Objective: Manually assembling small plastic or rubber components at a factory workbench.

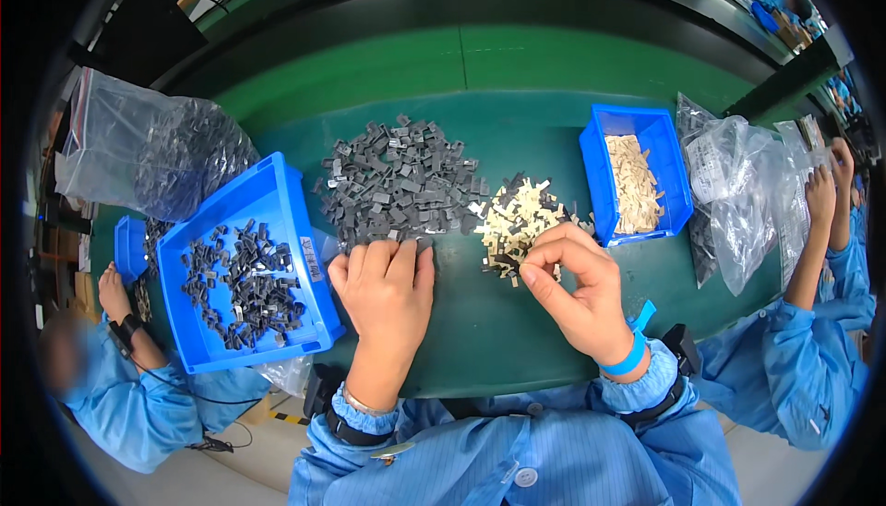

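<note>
My left hand (388, 289) lies palm down at the near edge of a heap of small black plastic pieces (401, 178). Its fingers are held together and bent down, so what they grip is hidden. To the right, my right hand (581, 294) has thumb and forefinger pinched over the near side of a small pile of cream-coloured strips (521, 220), with dark bits mixed in. Anything within that pinch is too small to make out. A blue band (628, 355) circles the right wrist.
On the left a large blue tray (175, 275) holds black pieces, with a clear bag (157, 141) of dark parts behind it. At right stand a blue bin (604, 220) of tan strips and plastic bags (738, 183). Co-workers in blue sit on both sides of the green table (498, 340).
</note>
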